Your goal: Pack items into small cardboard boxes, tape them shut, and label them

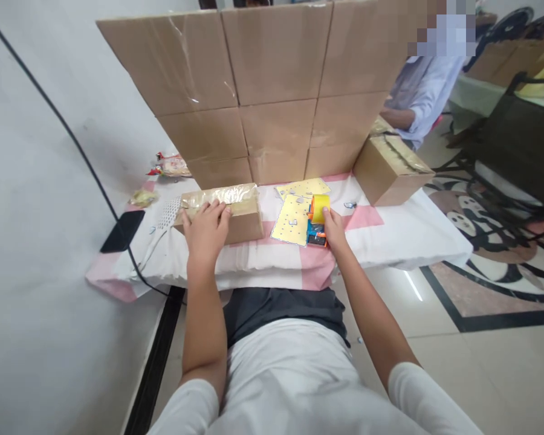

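My left hand (207,226) lies flat on top of a cardboard box (247,225), its fingers stretched over the shiny tape along the lid. In my right hand (334,228) is a tape dispenser (316,235) with a blue and orange body and a roll of yellow tape (320,208). The dispenser is at the right edge of a yellow dotted sheet (290,217), which has small bits lying on it. Another yellow sheet (315,186) lies partly behind it. My right fingers are mostly hidden by the dispenser.
Stacked cardboard boxes (278,130) form a wall behind the cloth-covered table (272,263). One more box (385,172) stands at the right. A black phone (122,231), a cable (68,130) and plastic packets (172,164) are at the left. A person (428,90) sits beyond the boxes.
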`<state>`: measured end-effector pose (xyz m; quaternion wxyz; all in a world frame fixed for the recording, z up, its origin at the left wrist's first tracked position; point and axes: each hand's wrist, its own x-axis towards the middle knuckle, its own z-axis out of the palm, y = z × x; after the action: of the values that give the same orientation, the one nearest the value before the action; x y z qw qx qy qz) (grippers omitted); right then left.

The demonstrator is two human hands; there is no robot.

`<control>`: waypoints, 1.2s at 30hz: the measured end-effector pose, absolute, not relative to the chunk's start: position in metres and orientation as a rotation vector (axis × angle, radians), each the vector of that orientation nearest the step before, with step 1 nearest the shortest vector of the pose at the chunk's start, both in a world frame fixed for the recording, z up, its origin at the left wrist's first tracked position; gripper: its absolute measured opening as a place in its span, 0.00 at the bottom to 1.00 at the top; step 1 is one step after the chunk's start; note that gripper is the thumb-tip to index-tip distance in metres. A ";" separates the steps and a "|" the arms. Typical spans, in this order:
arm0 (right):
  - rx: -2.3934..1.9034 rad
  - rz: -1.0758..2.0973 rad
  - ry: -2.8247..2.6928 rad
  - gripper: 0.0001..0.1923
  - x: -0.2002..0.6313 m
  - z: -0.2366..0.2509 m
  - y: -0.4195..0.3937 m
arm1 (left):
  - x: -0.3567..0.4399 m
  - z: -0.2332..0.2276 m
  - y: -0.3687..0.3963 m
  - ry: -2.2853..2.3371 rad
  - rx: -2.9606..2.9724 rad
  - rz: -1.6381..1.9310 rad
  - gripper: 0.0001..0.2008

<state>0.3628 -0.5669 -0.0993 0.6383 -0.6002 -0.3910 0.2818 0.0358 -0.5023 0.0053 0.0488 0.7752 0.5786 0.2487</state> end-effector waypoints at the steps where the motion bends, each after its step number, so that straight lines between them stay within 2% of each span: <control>1: -1.366 0.630 -0.887 0.28 0.362 -0.101 -0.568 | 0.035 0.004 -0.502 1.765 2.372 0.764 0.22; 9: -1.373 0.512 -0.846 0.27 0.356 -0.104 -0.569 | 0.044 -0.006 -0.509 1.742 2.325 1.060 0.22; 13: -1.328 0.529 -0.856 0.27 0.358 -0.106 -0.567 | 0.062 -0.011 -0.521 1.714 2.226 1.481 0.19; 16: -1.314 0.538 -0.873 0.28 0.357 -0.108 -0.568 | 0.097 -0.026 -0.538 1.398 2.208 1.694 0.12; 19: -1.280 0.543 -0.884 0.28 0.353 -0.108 -0.571 | 0.148 -0.047 -0.552 1.067 2.174 1.351 0.09; 22: -1.250 0.537 -0.829 0.28 0.349 -0.104 -0.575 | 0.193 -0.069 -0.553 0.997 1.929 0.945 0.07; 25: -1.280 0.468 -0.747 0.28 0.346 -0.098 -0.578 | 0.218 -0.084 -0.545 0.948 1.693 0.752 0.09; 30: -1.414 0.373 -0.702 0.28 0.346 -0.087 -0.575 | 0.221 -0.085 -0.537 0.822 1.604 0.788 0.12; 36: -1.468 0.297 -0.791 0.30 0.349 -0.067 -0.558 | 0.205 -0.059 -0.546 0.782 1.516 0.946 0.14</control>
<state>0.3495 -0.5583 -0.0671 0.6623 -0.6493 -0.3501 0.1314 0.2051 -0.5462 -0.0592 0.5612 0.6433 0.3318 0.4015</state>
